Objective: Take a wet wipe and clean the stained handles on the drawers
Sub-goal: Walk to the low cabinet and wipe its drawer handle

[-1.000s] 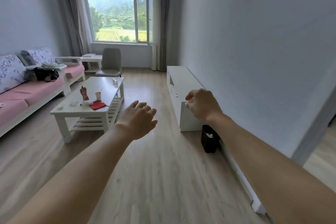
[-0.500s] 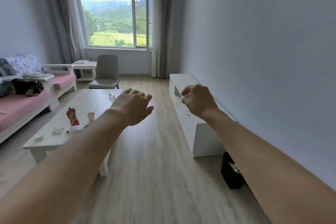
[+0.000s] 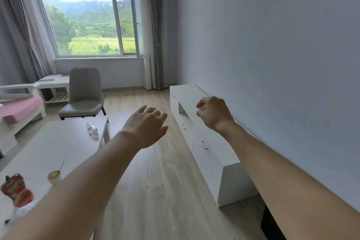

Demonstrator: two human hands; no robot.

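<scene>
The nearest drawer handle (image 3: 204, 145) on the white cabinet (image 3: 212, 154) stands vertical. Left hand (image 3: 146, 126) hangs relaxed, empty — right hand (image 3: 213, 114) loosely curled, holding nothing visible.

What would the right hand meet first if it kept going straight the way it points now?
Probably the top of the white drawer cabinet, near the open niche. The right hand holds nothing and hangs in front of that surface; depth is unclear, so it may pass just above.
</scene>
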